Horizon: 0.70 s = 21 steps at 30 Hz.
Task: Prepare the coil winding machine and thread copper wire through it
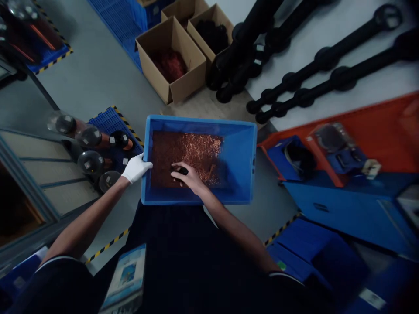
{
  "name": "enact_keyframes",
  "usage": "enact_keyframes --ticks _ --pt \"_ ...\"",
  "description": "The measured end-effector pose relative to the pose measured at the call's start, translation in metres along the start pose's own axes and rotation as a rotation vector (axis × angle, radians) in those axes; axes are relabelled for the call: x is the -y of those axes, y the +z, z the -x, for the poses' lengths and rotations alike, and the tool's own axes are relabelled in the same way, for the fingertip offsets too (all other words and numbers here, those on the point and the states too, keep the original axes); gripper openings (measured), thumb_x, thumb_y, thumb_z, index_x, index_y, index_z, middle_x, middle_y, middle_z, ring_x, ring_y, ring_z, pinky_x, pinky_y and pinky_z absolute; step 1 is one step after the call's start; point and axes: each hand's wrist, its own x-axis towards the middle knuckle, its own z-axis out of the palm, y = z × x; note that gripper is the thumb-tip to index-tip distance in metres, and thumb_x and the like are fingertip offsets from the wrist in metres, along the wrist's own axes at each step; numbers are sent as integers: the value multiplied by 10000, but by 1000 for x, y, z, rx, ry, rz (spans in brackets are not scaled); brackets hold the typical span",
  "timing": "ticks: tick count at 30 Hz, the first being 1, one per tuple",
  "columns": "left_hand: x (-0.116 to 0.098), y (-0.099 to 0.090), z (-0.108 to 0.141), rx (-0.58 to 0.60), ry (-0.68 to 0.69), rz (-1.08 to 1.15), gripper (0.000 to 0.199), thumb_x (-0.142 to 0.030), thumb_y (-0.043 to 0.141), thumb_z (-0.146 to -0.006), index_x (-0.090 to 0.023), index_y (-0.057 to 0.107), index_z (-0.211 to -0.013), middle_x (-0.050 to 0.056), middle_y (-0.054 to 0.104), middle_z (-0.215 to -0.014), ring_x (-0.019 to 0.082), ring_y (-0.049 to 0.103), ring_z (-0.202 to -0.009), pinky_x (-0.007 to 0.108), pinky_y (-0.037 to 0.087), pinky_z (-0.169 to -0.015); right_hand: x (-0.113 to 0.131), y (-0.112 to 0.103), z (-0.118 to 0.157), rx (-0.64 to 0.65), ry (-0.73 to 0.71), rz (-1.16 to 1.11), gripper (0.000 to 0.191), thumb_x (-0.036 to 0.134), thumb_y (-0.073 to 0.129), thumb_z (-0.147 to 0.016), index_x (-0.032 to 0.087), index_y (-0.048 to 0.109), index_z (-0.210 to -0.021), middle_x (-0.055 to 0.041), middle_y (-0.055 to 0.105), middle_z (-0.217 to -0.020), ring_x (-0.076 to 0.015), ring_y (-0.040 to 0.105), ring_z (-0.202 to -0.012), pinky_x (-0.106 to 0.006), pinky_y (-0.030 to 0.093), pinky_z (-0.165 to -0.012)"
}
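Observation:
A blue plastic bin (240,159) lies in front of my body, with short copper-coloured wire bits (202,148) scattered over its brown-looking bottom. My left hand (135,168), in a white glove, grips the bin's left rim, thumb over the edge. My right hand (188,175) is bare and reaches inside, just above or on the copper bits; the dim light hides which. Its fingers curl around a small black object (182,171) whose kind I cannot make out.
Cardboard boxes (188,83) with reddish and black tangled material stand beyond the bin. Black rods with discs (291,83) are at upper right. Spools (90,162) stand on a blue pallet at left. An orange-backed blue workbench (330,205) is at right.

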Motion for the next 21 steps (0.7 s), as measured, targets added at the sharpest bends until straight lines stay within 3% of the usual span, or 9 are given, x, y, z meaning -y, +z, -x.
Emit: enact_keyframes --ticks 3,6,9,12,15,17,19,21 --pt "-5 -50 -39 2 -23 9 388 -404 687 -702 -189 727 -1023 42 797 -940 246 733 -853 283 513 -666 36 -10 -40 8 131 -196 665 622 659 -929 350 561 -1528 -42 757 -1081 -185 752 -735 -231 476 -464" --pt "-12 -90 -68 -26 -58 -7 360 -416 698 -706 -196 718 -991 32 791 -905 248 737 -838 285 516 -666 69 -14 -81 -78 -2 183 744 536 701 -940 377 488 -1635 -89 746 -1253 -246 778 -903 -330 616 -643" --pt "-17 -117 -100 -39 -109 21 340 -425 698 -706 -203 708 -965 18 774 -838 236 715 -778 283 507 -643 96 -11 -127 -161 -162 660 611 382 723 -961 332 615 -1561 -124 718 -1332 -301 737 -1153 -456 619 -1008" --pt "-21 -142 -140 -78 -131 44 325 -421 697 -690 -204 700 -932 14 765 -810 230 696 -768 277 504 -646 117 -8 -183 -77 -214 748 351 353 715 -976 265 762 -1312 -103 744 -1210 -279 719 -1166 -467 561 -1125" --pt "-32 -176 -189 -121 -147 61 353 -431 702 -683 -195 709 -945 22 781 -843 233 706 -789 273 513 -661 138 -14 -249 -61 -230 616 262 323 796 -862 243 750 -1106 -58 756 -1125 -247 721 -1088 -431 603 -1045" --pt "-45 -204 -221 -154 -164 55 391 -447 715 -677 -187 721 -970 28 791 -860 237 711 -796 273 516 -659 159 -28 -294 -65 -160 393 281 363 800 -818 245 704 -1054 -27 749 -1073 -210 728 -942 -363 651 -836" --pt "-63 -234 -249 -222 -182 32 420 -449 722 -667 -181 733 -991 31 799 -880 243 716 -817 274 518 -664 188 -49 -336 -50 -38 125 357 438 787 -809 255 678 -1096 -6 732 -1017 -176 719 -785 -281 605 -599" --pt "-82 -262 -273 -279 -205 17 434 -437 717 -661 -177 746 -1007 34 809 -912 252 727 -852 278 525 -687 222 -74 -375 -16 45 -106 469 461 792 -796 276 668 -1210 -3 725 -1013 -175 744 -766 -234 552 -509"
